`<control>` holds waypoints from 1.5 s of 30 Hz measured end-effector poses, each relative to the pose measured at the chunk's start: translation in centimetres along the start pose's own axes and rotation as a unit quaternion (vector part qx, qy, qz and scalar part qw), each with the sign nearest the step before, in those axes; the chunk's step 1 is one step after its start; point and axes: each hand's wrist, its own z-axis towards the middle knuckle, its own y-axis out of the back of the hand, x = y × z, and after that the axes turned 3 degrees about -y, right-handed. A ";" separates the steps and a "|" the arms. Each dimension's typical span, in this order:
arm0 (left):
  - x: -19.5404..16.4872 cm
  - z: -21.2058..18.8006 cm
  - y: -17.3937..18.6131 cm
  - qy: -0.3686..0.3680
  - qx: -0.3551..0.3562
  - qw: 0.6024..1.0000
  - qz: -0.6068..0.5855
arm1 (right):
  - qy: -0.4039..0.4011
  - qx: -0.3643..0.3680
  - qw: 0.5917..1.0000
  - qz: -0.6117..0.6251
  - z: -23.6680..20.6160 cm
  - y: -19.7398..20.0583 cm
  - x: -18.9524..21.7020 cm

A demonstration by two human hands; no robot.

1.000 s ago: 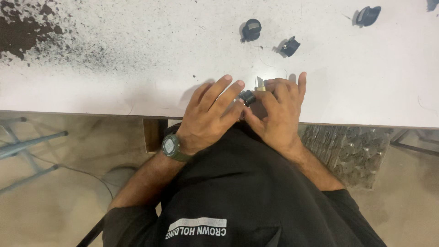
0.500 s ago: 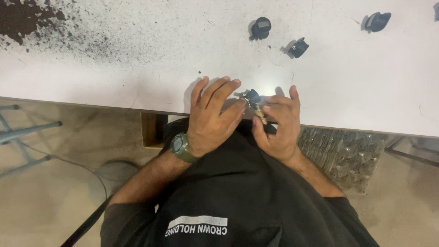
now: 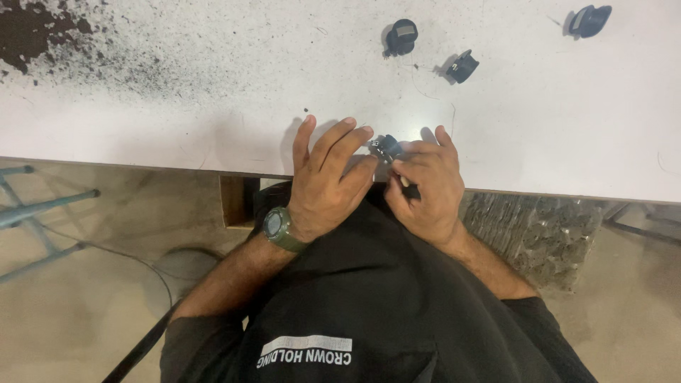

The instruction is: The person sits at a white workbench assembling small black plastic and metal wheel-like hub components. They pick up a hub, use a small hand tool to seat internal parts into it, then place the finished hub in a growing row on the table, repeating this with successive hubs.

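Small dark metal part (image 3: 386, 147) is pinched at the white table (image 3: 213, 106) edge between right hand (image 3: 423, 186) fingers and left hand (image 3: 328, 181), whose other fingers are spread; a steady, firm grip seems best.

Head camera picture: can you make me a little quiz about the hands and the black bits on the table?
1. True or false: the left hand wears a green watch on its wrist.
2. How many loose black parts lie on the far side of the white table, away from the hands?
A) one B) three C) six
3. What do both hands meet around at the table's near edge?

Key:
1. True.
2. B: one part, a second and a third.
3. A small dark part, pinched between the left hand and the right hand.
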 end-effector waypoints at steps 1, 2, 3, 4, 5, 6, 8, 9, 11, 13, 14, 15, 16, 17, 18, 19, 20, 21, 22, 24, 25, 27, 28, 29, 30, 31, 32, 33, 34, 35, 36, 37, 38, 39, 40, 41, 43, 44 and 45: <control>0.0 0.0 0.0 -0.004 0.004 1.000 0.008 | 0.000 0.001 1.000 0.003 0.0 0.0 0.0; -0.1 0.1 0.0 -0.008 0.007 1.000 0.016 | 0.001 0.002 1.000 0.006 0.0 0.1 -0.1; -0.1 0.2 0.0 -0.014 0.000 1.000 0.006 | 0.003 0.003 1.000 0.007 0.1 0.1 -0.1; -0.2 0.2 -0.1 -0.019 -0.006 1.000 -0.004 | 0.006 0.004 1.000 0.009 0.1 0.1 -0.1; -0.3 0.3 -0.1 -0.023 -0.012 1.000 -0.014 | 0.008 0.006 1.000 0.011 0.1 0.1 -0.2; -0.3 0.4 -0.1 -0.016 -0.014 1.000 -0.017 | 0.008 0.006 1.000 0.010 0.1 0.1 -0.2; -0.4 0.6 -0.2 -0.002 -0.018 1.000 -0.022 | 0.008 0.006 1.000 0.008 0.1 0.1 -0.1; -0.5 0.7 -0.3 0.009 -0.022 0.999 -0.024 | 0.006 0.008 1.000 0.011 0.1 0.1 -0.1; -0.5 0.8 -0.4 0.032 -0.029 0.999 -0.029 | 0.001 0.009 1.000 0.017 0.1 0.1 -0.1; -0.5 0.8 -0.3 0.053 -0.004 0.998 -0.026 | -0.001 0.010 1.000 0.015 0.0 0.1 -0.2; -0.6 0.8 -0.2 0.064 0.007 0.998 -0.025 | -0.002 0.011 1.000 0.014 0.0 0.1 -0.2; -0.6 0.9 -0.2 0.065 0.012 0.998 -0.023 | -0.002 0.011 1.000 0.013 0.0 0.0 -0.3; -0.6 0.9 -0.2 0.066 0.016 0.997 -0.022 | -0.001 0.011 1.000 0.011 -0.1 0.0 -0.3; -0.6 1.0 -0.1 0.067 0.020 0.997 -0.019 | 0.000 0.010 1.000 0.009 -0.2 0.0 -0.4; -0.6 1.0 -0.1 0.070 0.019 0.997 -0.023 | 0.004 0.002 1.000 0.004 -0.3 -0.1 -0.4; -0.6 1.1 -0.1 0.074 0.019 0.997 -0.027 | 0.008 -0.005 1.000 -0.001 -0.4 -0.2 -0.4; -0.5 1.2 0.0 0.077 0.018 0.996 -0.031 | 0.012 -0.013 1.000 -0.006 -0.5 -0.2 -0.4; -0.5 1.2 0.0 0.080 0.023 0.996 -0.038 | 0.028 -0.014 1.000 -0.002 -0.6 -0.2 -0.5; -0.5 1.3 0.0 0.083 0.028 0.995 -0.044 | 0.043 -0.014 0.999 0.003 -0.8 -0.1 -0.6; -0.5 1.3 0.1 0.091 0.033 0.994 -0.053 | 0.060 -0.007 0.998 0.012 -0.9 -0.1 -0.8; -0.5 1.2 0.2 0.095 0.033 0.993 -0.057 | 0.061 -0.001 0.998 0.015 -1.0 -0.1 -0.9; -0.5 1.3 0.2 0.098 0.034 0.993 -0.063 | 0.060 0.002 0.998 0.010 -1.1 -0.2 -0.9; -0.5 1.3 0.2 0.097 0.036 0.992 -0.066 | 0.058 -0.002 0.998 0.002 -1.1 -0.3 -0.8; -0.4 1.4 0.3 0.096 0.036 0.992 -0.069 | 0.057 -0.006 0.998 -0.006 -1.0 -0.4 -0.8; -0.4 1.4 0.3 0.097 0.039 0.992 -0.072 | 0.056 -0.008 0.998 -0.011 -1.0 -0.4 -0.7; -0.4 1.4 0.3 0.099 0.041 0.991 -0.075 | 0.055 -0.011 0.998 -0.015 -0.9 -0.4 -0.7; -0.4 1.5 0.3 0.100 0.044 0.991 -0.078 | 0.054 -0.013 0.998 -0.020 -0.8 -0.4 -0.6; -0.3 1.4 0.3 0.102 0.045 0.990 -0.088 | 0.052 -0.012 0.998 -0.020 -0.7 -0.4 -0.5; -0.3 1.3 0.4 0.105 0.046 0.989 -0.098 | 0.050 -0.010 0.998 -0.021 -0.7 -0.3 -0.4; -0.2 1.2 0.5 0.106 0.046 0.987 -0.107 | 0.048 -0.008 0.999 -0.022 -0.6 -0.3 -0.3; -0.2 1.1 0.5 0.108 0.048 0.987 -0.109 | 0.045 -0.005 0.999 -0.027 -0.5 -0.4 -0.2; -0.2 0.9 0.6 0.110 0.049 0.986 -0.112 | 0.042 -0.003 0.999 -0.032 -0.5 -0.4 -0.1; -0.2 0.7 0.7 0.111 0.050 0.986 -0.113 | 0.041 -0.002 0.998 -0.038 -0.4 -0.4 -0.1; -0.1 0.6 0.8 0.121 0.048 0.986 -0.100 | 0.038 0.002 0.999 -0.021 -0.3 -0.3 -0.1; 0.1 0.5 0.9 0.131 0.048 0.986 -0.086 | 0.034 0.005 0.999 -0.003 -0.2 -0.1 -0.1; 0.3 0.4 1.2 0.141 0.049 0.986 -0.074 | 0.028 0.008 0.999 0.014 -0.2 0.2 -0.1; 1.7 0.5 1.9 0.141 0.025 0.989 -0.022 | 0.038 -0.018 0.999 -0.001 0.2 0.8 -0.5; 2.4 0.4 2.5 0.141 0.015 0.990 0.004 | 0.041 -0.030 0.999 -0.007 0.4 1.1 -0.5; 3.1 0.4 3.2 0.149 0.015 0.988 0.038 | 0.015 -0.024 0.999 -0.026 0.5 1.4 -0.5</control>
